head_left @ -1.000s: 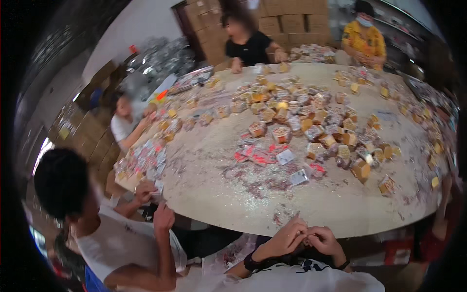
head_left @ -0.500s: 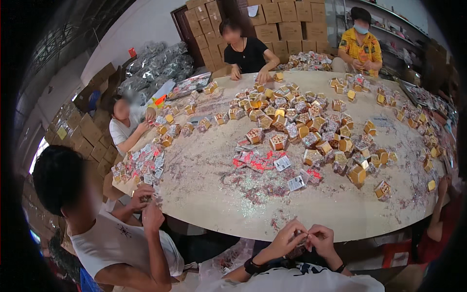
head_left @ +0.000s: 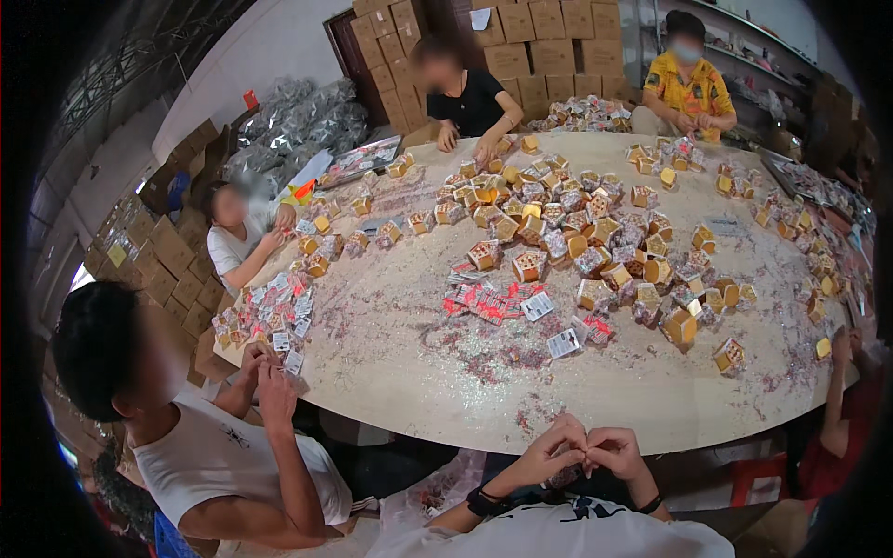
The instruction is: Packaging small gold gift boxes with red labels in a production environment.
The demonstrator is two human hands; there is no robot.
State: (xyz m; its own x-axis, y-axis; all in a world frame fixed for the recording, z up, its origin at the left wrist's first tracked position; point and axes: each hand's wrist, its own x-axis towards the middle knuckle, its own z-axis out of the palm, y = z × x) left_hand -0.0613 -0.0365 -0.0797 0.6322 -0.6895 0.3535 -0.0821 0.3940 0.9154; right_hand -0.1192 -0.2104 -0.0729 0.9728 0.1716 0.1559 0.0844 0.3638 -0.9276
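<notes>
At the table's near edge my left hand (head_left: 556, 450) and my right hand (head_left: 614, 454) meet, the fingertips of both pinched together. Below the fingers a small dark, shiny thing (head_left: 561, 478), seemingly in a clear bag, hangs from the pinch; its shape is mostly hidden by my left hand. Just beyond, on the table (head_left: 419, 409), lie a white card (head_left: 564, 344) and a pile of red-and-white packets (head_left: 498, 302). Farther off is a big heap of small yellow-brown house-shaped pieces (head_left: 530, 267), many in clear bags.
Glitter bits (head_left: 484, 358) are strewn over the table. A co-worker in a white sleeveless top (head_left: 233, 465) sits close on my left, beside a pile of packets (head_left: 279, 307). More people sit around the table. Stacked cartons (head_left: 549, 46) stand behind. A red stool (head_left: 758, 479) is at the right.
My hands stay pinched together and have shifted slightly upward. The left co-worker's hands have risen a little. The far person in black leans lower over the heap.
</notes>
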